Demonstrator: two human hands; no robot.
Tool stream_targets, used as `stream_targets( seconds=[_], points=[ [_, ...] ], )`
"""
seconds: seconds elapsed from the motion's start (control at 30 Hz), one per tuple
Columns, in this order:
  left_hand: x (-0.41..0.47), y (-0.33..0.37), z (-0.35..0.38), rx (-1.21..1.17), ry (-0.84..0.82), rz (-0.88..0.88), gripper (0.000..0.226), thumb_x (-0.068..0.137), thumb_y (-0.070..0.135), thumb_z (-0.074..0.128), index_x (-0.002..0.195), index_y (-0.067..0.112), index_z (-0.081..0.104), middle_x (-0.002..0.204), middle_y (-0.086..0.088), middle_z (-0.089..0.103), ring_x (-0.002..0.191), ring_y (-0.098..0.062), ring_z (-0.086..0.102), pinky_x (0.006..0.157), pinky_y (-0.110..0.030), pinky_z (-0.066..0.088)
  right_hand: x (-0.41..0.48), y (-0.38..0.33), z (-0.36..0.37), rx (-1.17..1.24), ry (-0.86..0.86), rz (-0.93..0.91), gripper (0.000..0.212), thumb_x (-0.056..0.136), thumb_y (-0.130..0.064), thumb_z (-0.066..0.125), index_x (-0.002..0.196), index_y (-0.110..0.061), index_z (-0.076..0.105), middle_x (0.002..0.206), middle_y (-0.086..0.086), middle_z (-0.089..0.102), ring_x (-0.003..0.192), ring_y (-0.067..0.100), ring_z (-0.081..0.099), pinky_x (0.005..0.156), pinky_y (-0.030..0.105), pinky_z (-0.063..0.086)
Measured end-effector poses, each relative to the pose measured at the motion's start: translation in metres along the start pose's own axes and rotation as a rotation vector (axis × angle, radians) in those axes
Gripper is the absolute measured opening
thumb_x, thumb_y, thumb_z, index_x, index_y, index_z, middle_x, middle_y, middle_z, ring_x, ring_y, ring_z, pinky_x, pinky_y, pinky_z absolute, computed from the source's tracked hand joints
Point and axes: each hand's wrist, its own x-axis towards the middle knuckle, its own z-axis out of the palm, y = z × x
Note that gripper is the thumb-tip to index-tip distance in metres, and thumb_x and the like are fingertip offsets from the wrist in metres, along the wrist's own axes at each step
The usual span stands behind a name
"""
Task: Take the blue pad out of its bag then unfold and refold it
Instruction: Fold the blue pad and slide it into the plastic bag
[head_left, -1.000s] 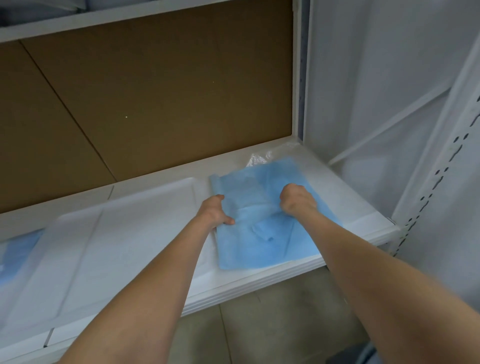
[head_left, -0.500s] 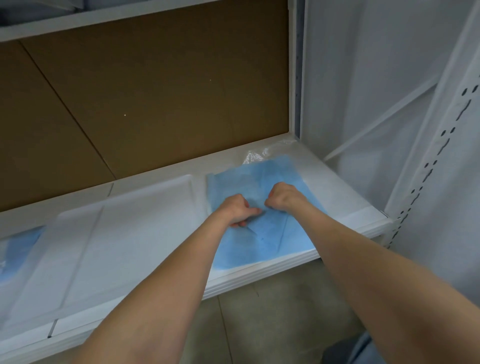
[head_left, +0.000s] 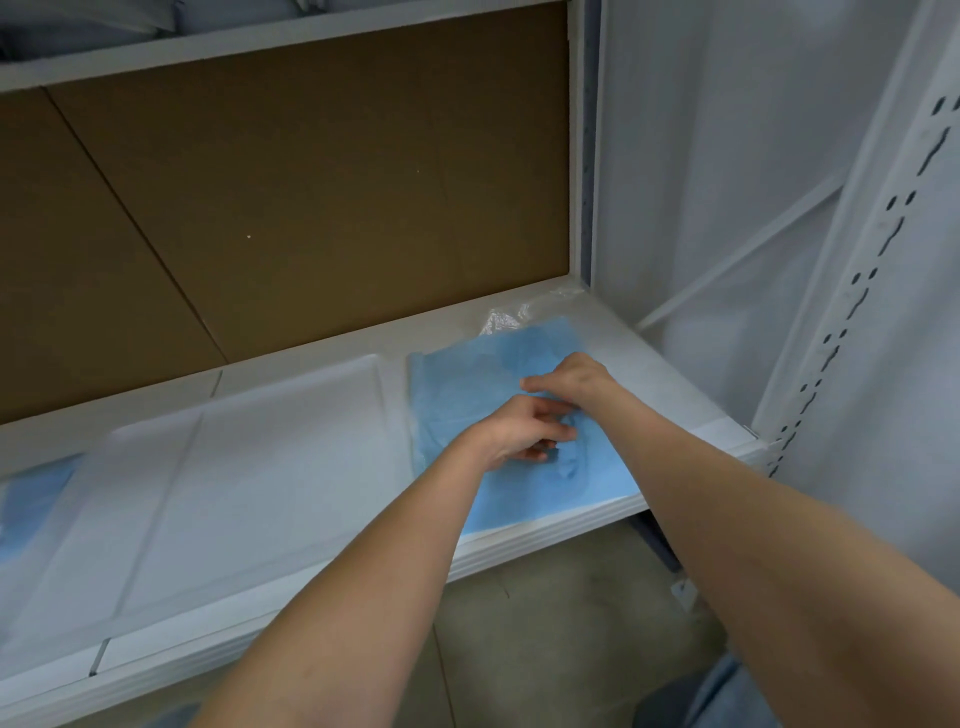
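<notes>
The blue pad (head_left: 467, 395) lies flat on the right end of the white shelf (head_left: 670, 395). Crinkled clear plastic of its bag (head_left: 501, 318) shows at the pad's far edge. Both hands are over the pad's middle, close together. My left hand (head_left: 519, 431) has curled fingers and thumb that pinch the pad's top layer. Just beyond it, my right hand (head_left: 571, 376) pinches the same spot with thumb and fingers pointing left. Whether they hold pad or bag film, I cannot tell.
A large flat white sheet (head_left: 234, 467) covers the shelf's left part, with another blue piece (head_left: 31, 493) at the far left edge. A brown board (head_left: 311, 182) backs the shelf. A slotted white upright (head_left: 852, 312) stands at right; floor lies below.
My hands, apart on the pad a second ago, have come together at its middle. The left hand now reaches under the right, and the top layer there is bunched.
</notes>
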Motion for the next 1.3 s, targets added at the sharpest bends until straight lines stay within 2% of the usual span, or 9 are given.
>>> stream_targets(
  seconds=[0.17, 0.27, 0.37, 0.47, 0.57, 0.67, 1.03, 1.17, 1.3],
  points=[
    [0.003, 0.004, 0.014, 0.083, -0.087, 0.09, 0.033, 0.087, -0.004, 0.059, 0.12, 0.002, 0.06, 0.085, 0.009, 0.064, 0.088, -0.006, 0.059, 0.081, -0.021, 0.048, -0.013, 0.003, -0.005, -0.17, 0.04, 0.046, 0.018, 0.075, -0.022, 0.067, 0.072, -0.011, 0.053, 0.068, 0.004, 0.055, 0.058, 0.019, 0.055, 0.053, 0.025, 0.041],
    [0.002, 0.003, 0.015, 0.164, -0.157, 0.096, 0.035, 0.087, -0.014, 0.049, 0.114, 0.0, 0.065, 0.08, 0.016, 0.066, 0.084, 0.003, 0.057, 0.084, -0.014, 0.046, -0.019, 0.004, -0.006, -0.249, 0.042, 0.044, 0.012, 0.076, -0.018, 0.065, 0.082, -0.01, 0.057, 0.086, 0.006, 0.06, 0.082, 0.026, 0.063, 0.064, 0.027, 0.045],
    [-0.002, 0.004, 0.005, 0.166, -0.15, 0.073, 0.037, 0.084, -0.015, 0.041, 0.084, 0.006, 0.072, 0.066, 0.019, 0.069, 0.077, 0.003, 0.062, 0.085, -0.016, 0.049, -0.015, 0.007, -0.001, -0.322, 0.08, 0.052, 0.04, 0.08, -0.019, 0.062, 0.119, -0.011, 0.057, 0.123, 0.011, 0.055, 0.112, 0.026, 0.058, 0.08, 0.031, 0.047],
    [0.002, -0.001, -0.016, 0.166, 0.148, 0.065, 0.041, 0.084, -0.011, 0.039, 0.068, 0.013, 0.069, 0.057, 0.013, 0.067, 0.065, -0.005, 0.064, 0.072, -0.019, 0.052, -0.012, 0.01, 0.008, -0.376, 0.106, 0.058, 0.06, 0.083, -0.033, 0.066, 0.136, -0.014, 0.044, 0.136, 0.011, 0.04, 0.125, 0.026, 0.045, 0.094, 0.032, 0.043],
    [0.014, -0.018, -0.047, 0.53, 0.489, 0.072, 0.026, 0.089, 0.005, 0.05, 0.096, 0.016, 0.072, 0.1, 0.004, 0.071, 0.1, -0.018, 0.063, 0.087, -0.025, 0.049, -0.012, 0.011, 0.017, -0.472, 0.171, 0.001, 0.07, 0.078, -0.047, 0.07, 0.135, -0.016, 0.043, 0.133, 0.008, 0.038, 0.125, 0.028, 0.038, 0.094, 0.032, 0.04],
    [0.011, -0.036, -0.069, 0.929, 0.474, -0.079, 0.041, 0.093, 0.016, 0.046, 0.133, 0.025, 0.052, 0.137, -0.005, 0.047, 0.13, -0.023, 0.042, 0.105, -0.035, 0.04, -0.012, 0.009, 0.024, -0.529, 0.218, -0.079, 0.068, 0.079, -0.055, 0.066, 0.132, -0.016, 0.047, 0.132, 0.007, 0.04, 0.125, 0.027, 0.036, 0.092, 0.032, 0.038],
    [0.007, -0.058, -0.091, 1.146, 0.633, -0.208, 0.029, 0.091, 0.014, 0.047, 0.115, 0.016, 0.063, 0.116, -0.005, 0.058, 0.107, -0.024, 0.058, 0.081, -0.03, 0.047, -0.001, 0.008, 0.035, -0.561, 0.18, -0.128, 0.042, 0.094, -0.019, 0.049, 0.135, -0.011, 0.047, 0.136, 0.01, 0.043, 0.127, 0.028, 0.044, 0.1, 0.034, 0.039],
    [0.011, -0.062, -0.092, 1.263, 0.643, -0.196, 0.029, 0.091, 0.007, 0.046, 0.117, 0.012, 0.06, 0.118, -0.008, 0.056, 0.114, -0.025, 0.051, 0.089, -0.031, 0.043, 0.004, 0.005, 0.033, -0.382, 0.263, -0.105, 0.037, 0.095, -0.019, 0.042, 0.13, -0.012, 0.05, 0.133, 0.009, 0.049, 0.125, 0.029, 0.045, 0.097, 0.035, 0.04],
    [0.014, -0.066, -0.092, 1.303, 0.646, -0.212, 0.033, 0.092, 0.01, 0.041, 0.122, 0.01, 0.055, 0.127, -0.009, 0.049, 0.123, -0.025, 0.04, 0.096, -0.032, 0.035, 0.011, 0.001, 0.021, 0.125, 0.35, -0.026, 0.031, 0.095, -0.024, 0.038, 0.119, -0.007, 0.05, 0.125, 0.017, 0.057, 0.116, 0.035, 0.053, 0.091, 0.036, 0.042]
  ],
)
